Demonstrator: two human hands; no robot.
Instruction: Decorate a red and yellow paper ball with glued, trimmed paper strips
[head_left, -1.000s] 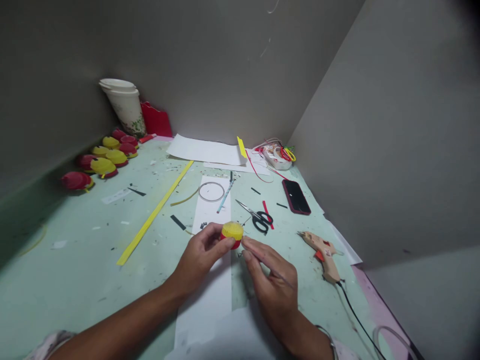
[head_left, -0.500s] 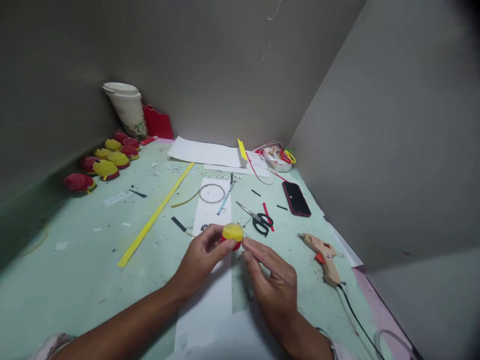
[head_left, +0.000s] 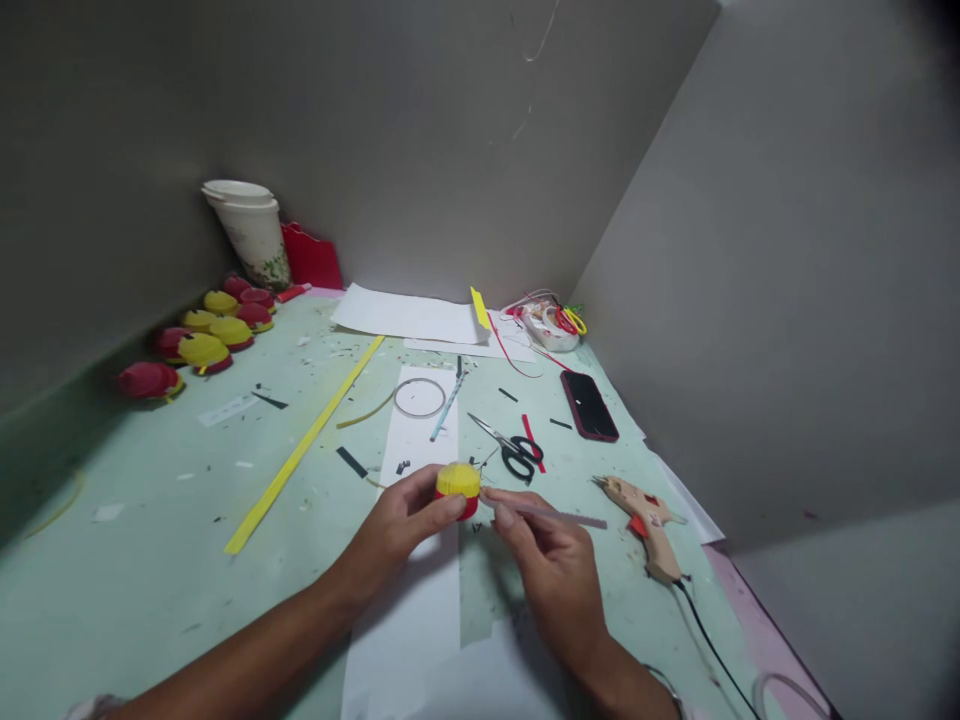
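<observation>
My left hand [head_left: 415, 515] is closed around a small round yellow-and-red piece [head_left: 459, 482], its ridged yellow dome facing up and its red part below. It looks like coiled paper. Beside it, my right hand [head_left: 551, 555] pinches a slim greyish stick [head_left: 577, 517] that sticks out to the right past the fingers. The right fingertips are at the piece's right edge; whether they touch it I cannot tell. Both hands are above a long white paper strip [head_left: 409, 625]. Just beyond them lie black-handled scissors [head_left: 517, 455].
A glue gun [head_left: 645, 520] and a phone [head_left: 590, 405] lie on the right. Several red and yellow domed pieces [head_left: 204, 352] are grouped at left, near a white cup [head_left: 251, 235]. A yellow strip [head_left: 304, 445], wire ring [head_left: 420, 398] and pen [head_left: 448, 407] lie around the middle.
The slim greyish stick now shows clearly across my right fingers, as that hand has turned. My left hand still holds the yellow-and-red piece. The whole view has shifted slightly.
</observation>
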